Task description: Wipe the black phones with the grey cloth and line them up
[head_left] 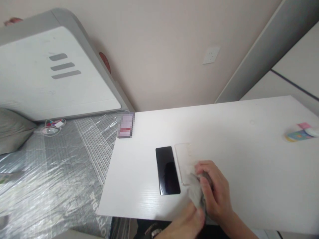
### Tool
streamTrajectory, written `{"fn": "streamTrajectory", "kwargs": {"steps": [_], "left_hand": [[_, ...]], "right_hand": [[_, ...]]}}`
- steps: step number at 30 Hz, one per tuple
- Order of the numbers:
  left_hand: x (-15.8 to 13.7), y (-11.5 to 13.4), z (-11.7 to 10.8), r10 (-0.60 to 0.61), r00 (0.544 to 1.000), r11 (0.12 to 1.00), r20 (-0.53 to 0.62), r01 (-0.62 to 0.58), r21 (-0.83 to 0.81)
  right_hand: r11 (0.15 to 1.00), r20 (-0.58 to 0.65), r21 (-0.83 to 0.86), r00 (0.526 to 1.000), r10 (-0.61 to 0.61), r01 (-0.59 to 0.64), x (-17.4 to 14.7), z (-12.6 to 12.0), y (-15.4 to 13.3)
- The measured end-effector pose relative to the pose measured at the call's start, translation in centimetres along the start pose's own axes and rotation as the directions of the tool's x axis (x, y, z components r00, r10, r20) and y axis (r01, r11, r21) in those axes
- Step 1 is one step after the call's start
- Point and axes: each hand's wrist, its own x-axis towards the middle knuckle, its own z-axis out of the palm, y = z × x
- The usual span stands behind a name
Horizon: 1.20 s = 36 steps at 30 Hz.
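A crumpled grey cloth (195, 191) is bunched between my hands near the front edge of the white table. My right hand (216, 191) curls its fingers around the cloth's upper part. Lower down, my left hand (191, 219) is closed on the cloth's near end, slightly blurred by motion. Left of the cloth lies a black smartphone (167, 171), screen up. Beside the phone is a clear phone case (182, 164), flat on the table, its lower right part covered by the cloth and my right fingers.
A blurred bottle with a white top (299, 134) lies at the table's right. At the far left corner sits a pixelated pinkish box (126, 125). Left of the white table (249, 159) is a plastic-covered mattress (67, 169) with a white headboard (62, 89) and a coiled cable (53, 127).
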Motion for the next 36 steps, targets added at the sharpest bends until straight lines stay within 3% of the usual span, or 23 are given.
{"fn": "streamTrajectory", "kwargs": {"steps": [2,4,7,10,13,17,22,25,28,31,34,36], "left_hand": [[-0.3,2.2,-0.3,0.017,0.986,0.973,0.165,-0.054,0.223],[-0.2,4.1,-0.4,0.05,0.967,0.945,0.248,-0.127,0.302],[0.3,5.6,-0.4,0.066,0.971,0.91,0.232,-0.154,0.384],[0.7,5.0,-0.4,0.034,0.986,0.902,0.161,-0.1,0.421],[0.6,3.0,-0.3,-0.029,0.993,0.975,0.11,0.004,0.222],[0.6,1.2,-0.3,-0.082,0.995,0.971,0.059,0.093,-0.219],[0.9,2.2,-1.5,-0.079,0.992,0.926,-0.098,0.037,-0.375],[0.7,2.6,-2.0,-0.146,0.977,0.92,-0.157,0.075,-0.384],[0.4,2.4,-1.8,-0.203,0.965,0.925,-0.169,0.132,-0.356],[0.5,2.1,-1.3,-0.092,0.973,0.981,-0.211,0.052,-0.186],[0.9,2.4,-0.9,0.035,0.967,0.999,-0.253,-0.033,0.012],[1.0,2.8,-0.7,0.057,0.971,0.998,-0.23,-0.047,0.049]], "right_hand": [[0.989,-0.019,0.147,1.0,-0.018,0.02,-0.3,-0.5,-0.4],[0.969,-0.05,0.247,0.999,-0.006,0.018,-0.7,-0.9,-0.8],[0.942,-0.162,0.332,0.98,0.114,-0.055,-1.3,-1.1,-1.3],[0.917,-0.237,0.389,0.951,0.198,-0.095,-1.7,-0.9,-1.4],[0.906,-0.22,0.407,0.951,0.218,-0.114,-1.7,-0.6,-1.1],[0.91,-0.101,0.401,0.983,0.155,-0.103,-1.1,-0.9,-0.1],[0.931,0.17,0.326,0.979,0.116,-0.167,-0.6,-1.9,1.1],[0.892,0.292,0.355,0.94,0.177,-0.278,-0.8,-2.4,1.0],[0.78,0.431,0.403,0.851,0.301,-0.48,-1.0,-2.4,0.4],[0.743,0.481,0.344,0.788,0.386,-0.574,-1.1,-2.2,0.0],[0.753,0.444,0.311,0.79,0.424,-0.579,-1.4,-2.1,0.0],[0.732,0.423,0.374,0.807,0.412,-0.57,-1.8,-2.1,0.3]]}}
